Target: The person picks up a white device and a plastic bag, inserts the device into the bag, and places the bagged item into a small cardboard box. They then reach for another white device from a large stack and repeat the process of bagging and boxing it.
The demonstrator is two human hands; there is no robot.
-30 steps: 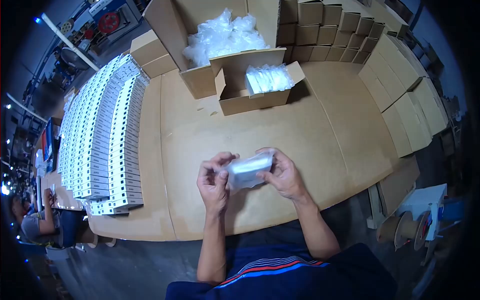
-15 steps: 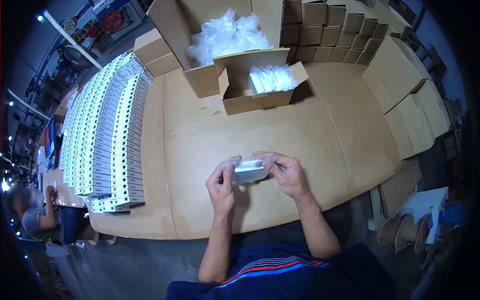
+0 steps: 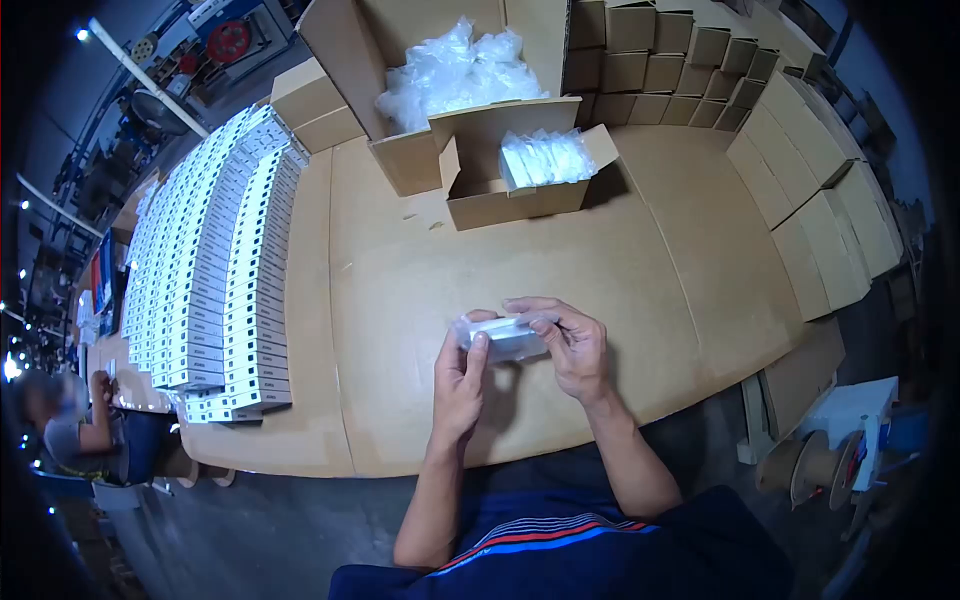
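Between my two hands, above the near middle of the table, is a small white box in a clear plastic bag (image 3: 513, 342). My left hand (image 3: 463, 372) grips its left end, with the thumb on top. At the right end, my right hand (image 3: 575, 350) pinches the bag between thumb and fingers. Beyond my hands stands an open cardboard carton (image 3: 515, 208), where several bagged white packets (image 3: 547, 160) stand in a row at the right side. What is printed on the held box cannot be made out.
Long stacked rows of small white boxes (image 3: 205, 270) line the left side. Behind the carton, a larger box (image 3: 405, 165) holds crumpled plastic bags (image 3: 460, 75). Brown cartons (image 3: 820, 220) are piled at the right and back. A seated person (image 3: 85, 430) is at far left.
My left hand has shifted right and its thumb now lies over the box's left end. The bagged box has moved slightly right, with its plastic showing more at the left.
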